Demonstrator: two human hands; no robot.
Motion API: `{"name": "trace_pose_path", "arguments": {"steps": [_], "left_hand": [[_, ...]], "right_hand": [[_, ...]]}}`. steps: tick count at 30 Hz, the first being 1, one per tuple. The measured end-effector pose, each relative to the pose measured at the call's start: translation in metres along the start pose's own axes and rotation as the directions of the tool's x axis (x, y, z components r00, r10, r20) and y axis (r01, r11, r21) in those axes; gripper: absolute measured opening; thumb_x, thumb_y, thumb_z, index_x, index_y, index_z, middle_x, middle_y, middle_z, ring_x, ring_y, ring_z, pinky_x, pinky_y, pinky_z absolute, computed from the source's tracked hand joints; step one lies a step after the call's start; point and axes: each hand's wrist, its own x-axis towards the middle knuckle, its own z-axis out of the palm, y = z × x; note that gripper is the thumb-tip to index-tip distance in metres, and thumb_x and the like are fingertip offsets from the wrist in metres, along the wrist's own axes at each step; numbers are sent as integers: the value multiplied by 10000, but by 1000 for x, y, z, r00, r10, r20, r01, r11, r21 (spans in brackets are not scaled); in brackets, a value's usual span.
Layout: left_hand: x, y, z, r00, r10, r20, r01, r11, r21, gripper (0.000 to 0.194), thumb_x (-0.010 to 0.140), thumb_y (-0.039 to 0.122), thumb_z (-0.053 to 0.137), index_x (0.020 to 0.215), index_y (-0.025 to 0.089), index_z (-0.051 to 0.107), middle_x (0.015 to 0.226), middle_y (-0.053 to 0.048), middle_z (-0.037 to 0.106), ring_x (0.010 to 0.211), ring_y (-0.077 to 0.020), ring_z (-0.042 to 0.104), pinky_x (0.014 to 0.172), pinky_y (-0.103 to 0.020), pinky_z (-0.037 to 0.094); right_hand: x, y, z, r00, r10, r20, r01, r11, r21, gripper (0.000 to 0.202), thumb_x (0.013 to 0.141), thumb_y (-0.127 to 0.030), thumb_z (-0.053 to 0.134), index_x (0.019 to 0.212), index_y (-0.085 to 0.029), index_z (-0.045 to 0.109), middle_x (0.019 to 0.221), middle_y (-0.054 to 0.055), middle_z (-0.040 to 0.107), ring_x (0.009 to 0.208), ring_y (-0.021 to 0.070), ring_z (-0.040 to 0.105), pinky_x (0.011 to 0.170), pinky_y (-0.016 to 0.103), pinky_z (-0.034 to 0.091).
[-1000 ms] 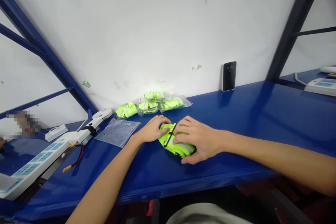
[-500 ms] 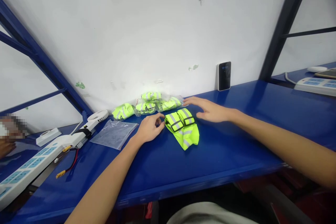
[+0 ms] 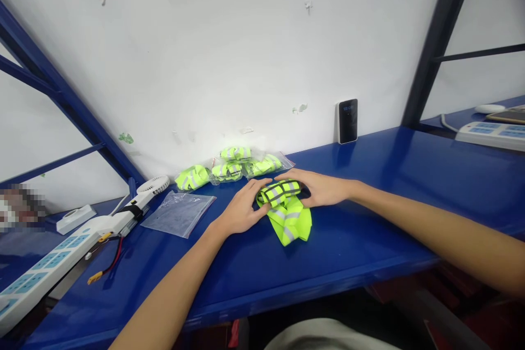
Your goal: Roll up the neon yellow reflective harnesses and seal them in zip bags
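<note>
A neon-yellow reflective vest (image 3: 290, 220) with silver stripes and black edging lies on the blue table, its upper end rolled up and a loose flap hanging toward me. My left hand (image 3: 245, 206) is closed on the left end of the roll, thumb at the near side. At the roll's right end, my right hand (image 3: 315, 188) grips it, fingers over the far side. Against the wall behind sit several similar yellow bundles (image 3: 227, 170), some in clear plastic bags. A flat clear zip bag (image 3: 180, 213) lies left of my left hand.
Along the left run a white power strip (image 3: 49, 262), a small white fan (image 3: 153, 184) and a red-black cable with yellow connectors (image 3: 110, 262). A black-fronted device (image 3: 348, 121) leans on the wall. Another person (image 3: 18, 208) is at the far left. Blue frame posts (image 3: 77, 98) flank the table.
Both hands have moved in and taken hold of the vest. Its two strapped folds now form one roll, and the upper part is gathered between my hands.
</note>
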Motion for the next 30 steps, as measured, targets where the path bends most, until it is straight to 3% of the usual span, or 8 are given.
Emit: {"name": "trace_pose_path", "arguments": {"steps": [4,8,12,15,19,22,27,30], "left_hand": [[-1,1,-3,998,-51,-33,50,997,-52,503,934,395,484,1402,227,413,1090,-84,638,895,-225,613,800,-336,480],[-1,1,1,989,-123,-82,113,986,-122,529,979,403,375,1472,227,298,918,-50,664,746,-209,624,739,-335,478],[-1,1,7,962,-175,-207,162,984,-81,507,1005,373,295,1497,259,246,1183,-96,631,1017,-257,624,910,-420,459],[-1,4,5,943,-77,-323,58,996,-67,505,1005,358,306,1493,245,245,1460,-125,422,1290,-265,471,1068,-447,372],[-1,12,-3,975,142,-170,-132,989,71,606,923,376,513,1473,240,297,1541,-132,292,1414,-303,301,1147,-473,285],[0,15,-4,975,175,-140,-162,982,100,585,900,294,539,1448,244,343,1485,-131,385,1365,-290,377,1128,-460,320],[1,9,-2,951,-4,-311,-24,996,-86,367,870,308,582,1223,209,565,1212,-93,635,1134,-266,580,1011,-409,427],[4,6,-1,878,-292,-378,106,891,-441,326,858,378,584,1126,193,592,1021,-62,690,908,-228,649,804,-331,505]], "right_hand": [[0,-8,1,996,65,66,-83,946,315,734,767,-116,586,1454,-238,360,1328,94,534,1148,255,558,953,432,480],[6,-15,17,971,225,-82,-158,859,488,604,817,-252,643,1381,-218,429,1222,94,598,1061,259,603,932,456,499],[14,-20,32,925,359,-124,-173,690,703,518,840,-292,639,1320,-228,455,1004,56,674,911,229,655,847,415,539],[16,-21,35,852,498,-160,-199,592,781,489,837,-293,644,1289,-246,462,811,7,657,732,193,644,693,346,543],[16,-22,34,820,543,-183,-101,452,886,369,867,-325,608,1218,-293,498,861,-5,651,757,171,635,648,285,518],[17,-23,34,816,563,-130,-106,368,924,213,870,-323,607,1065,-244,569,924,14,648,818,168,630,658,259,507],[16,-24,32,898,438,-48,-169,443,880,349,944,-463,424,1096,-201,597,908,65,667,835,209,637,712,322,517],[11,-25,28,975,223,10,-180,759,626,506,909,-564,467,1229,-184,563,806,49,667,716,218,621,686,355,501]]}}
